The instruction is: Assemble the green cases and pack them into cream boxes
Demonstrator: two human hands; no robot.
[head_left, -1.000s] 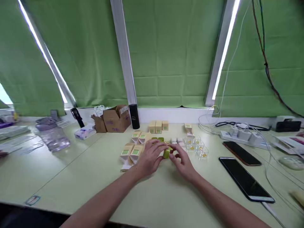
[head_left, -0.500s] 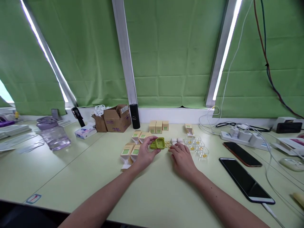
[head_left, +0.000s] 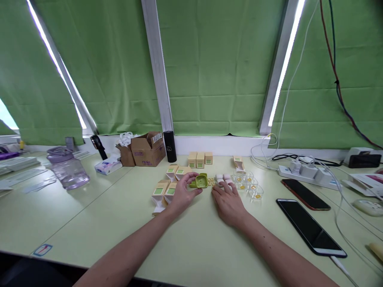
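Observation:
My left hand (head_left: 183, 192) is closed on a small olive-green plastic case (head_left: 202, 181), its square hollow facing up between thumb and fingers. My right hand (head_left: 229, 201) lies low over the table with its fingers stretched out, and the fingertips reach small whitish-pink pieces (head_left: 226, 177). Left of those fingertips sit several tiny gold-coloured pieces (head_left: 211, 179). Several clear plastic cups (head_left: 256, 193) with yellow centres stand just right of this hand. Beside my left hand are several open cardboard boxes (head_left: 160, 189) with green labels.
Closed small boxes (head_left: 200, 159) stand at the back, near a black cylinder (head_left: 169, 146) and a large cardboard carton (head_left: 148, 149). Two phones (head_left: 311, 227) and a power strip (head_left: 308, 172) with cables lie right. A purple bottle (head_left: 68, 169) and a tissue pack (head_left: 108, 165) are left.
The fingers of my right hand have stretched forward from near the tiny gold pieces to the whitish-pink pieces. My left hand keeps the green case in almost the same place.

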